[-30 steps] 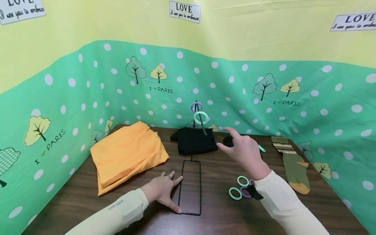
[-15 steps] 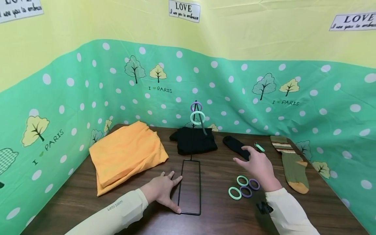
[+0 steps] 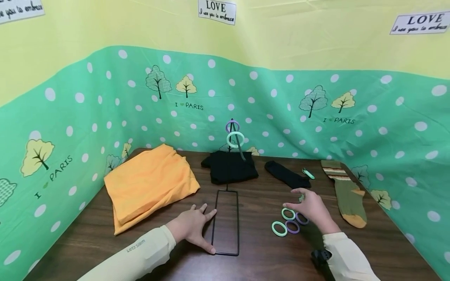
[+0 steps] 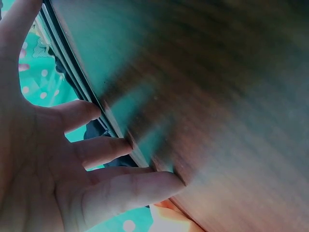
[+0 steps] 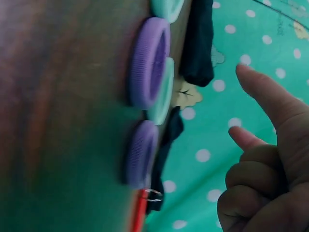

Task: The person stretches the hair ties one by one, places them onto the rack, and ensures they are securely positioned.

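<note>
My left hand (image 3: pixel 191 226) lies spread on the table, with thumb and fingertips at the left side of a black wire stand's rectangular base (image 3: pixel 238 222). On the stand's slanted arm hang a purple ring (image 3: pixel 227 127) and a mint-green ring (image 3: pixel 228 143). My right hand (image 3: pixel 313 207) hovers just above a small group of loose rings: mint ones (image 3: pixel 273 230) and purple ones (image 3: pixel 288 231). Thumb and index finger are apart and hold nothing; in the right wrist view the other fingers are curled. That view shows a ribbed purple ring (image 5: pixel 137 67) close by.
Folded black cloth (image 3: pixel 232 169) lies across the stand's rear. An orange folded cloth (image 3: pixel 151 187) is at left. Right of centre are a black sock (image 3: pixel 284 173) and a small green clasp-like item (image 3: pixel 308 174); an olive striped sock (image 3: pixel 346 195) lies far right. A patterned curtain (image 3: pixel 260 101) surrounds the table.
My right hand has moved from beside the stand's arm, back toward me and right, down to the loose rings. The mint ring stays on the arm. My left hand keeps its place.
</note>
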`<move>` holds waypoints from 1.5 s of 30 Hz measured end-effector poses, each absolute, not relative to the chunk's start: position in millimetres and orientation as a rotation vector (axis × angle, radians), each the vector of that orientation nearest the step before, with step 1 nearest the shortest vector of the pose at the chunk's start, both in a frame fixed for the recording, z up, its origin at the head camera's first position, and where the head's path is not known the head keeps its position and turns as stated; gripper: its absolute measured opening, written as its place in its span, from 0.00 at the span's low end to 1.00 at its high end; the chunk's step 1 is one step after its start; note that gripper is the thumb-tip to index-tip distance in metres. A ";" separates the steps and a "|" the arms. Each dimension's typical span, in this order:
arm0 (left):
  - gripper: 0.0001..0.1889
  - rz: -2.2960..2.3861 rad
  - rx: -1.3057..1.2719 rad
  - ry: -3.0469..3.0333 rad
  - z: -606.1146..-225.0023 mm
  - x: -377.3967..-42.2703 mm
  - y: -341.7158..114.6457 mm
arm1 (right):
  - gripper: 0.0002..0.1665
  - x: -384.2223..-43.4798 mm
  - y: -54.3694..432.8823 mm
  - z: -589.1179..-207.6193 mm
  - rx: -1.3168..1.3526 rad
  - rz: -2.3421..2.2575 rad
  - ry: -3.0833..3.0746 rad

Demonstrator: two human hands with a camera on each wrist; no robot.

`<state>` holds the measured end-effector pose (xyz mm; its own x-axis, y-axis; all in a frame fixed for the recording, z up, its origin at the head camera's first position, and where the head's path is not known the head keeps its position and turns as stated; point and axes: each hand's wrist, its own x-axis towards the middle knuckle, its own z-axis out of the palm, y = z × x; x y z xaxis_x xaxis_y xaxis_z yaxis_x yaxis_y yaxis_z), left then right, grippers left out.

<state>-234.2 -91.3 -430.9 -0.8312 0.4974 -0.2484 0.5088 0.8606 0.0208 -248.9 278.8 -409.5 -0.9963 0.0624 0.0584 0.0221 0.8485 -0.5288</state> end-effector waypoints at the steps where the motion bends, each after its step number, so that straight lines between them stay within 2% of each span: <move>1: 0.62 -0.064 0.767 2.791 -431.0 -234.2 -91.4 | 0.41 -249.8 280.5 -411.7 -0.059 0.869 -2.956; 14: 0.62 -0.051 0.764 2.789 -429.3 -232.9 -91.0 | 0.40 -251.2 286.9 -429.5 0.005 0.896 -3.064; 31: 0.61 -0.041 0.760 2.794 -429.2 -232.3 -91.3 | 0.23 -252.6 284.1 -437.0 0.024 0.836 -3.090; 39: 0.61 -0.043 0.762 2.793 -429.5 -231.8 -90.5 | 0.21 -251.7 275.5 -430.3 0.039 0.846 -3.041; 45: 0.61 -0.048 0.757 2.791 -427.8 -232.1 -90.7 | 0.19 -241.8 254.2 -406.2 0.142 0.920 -2.922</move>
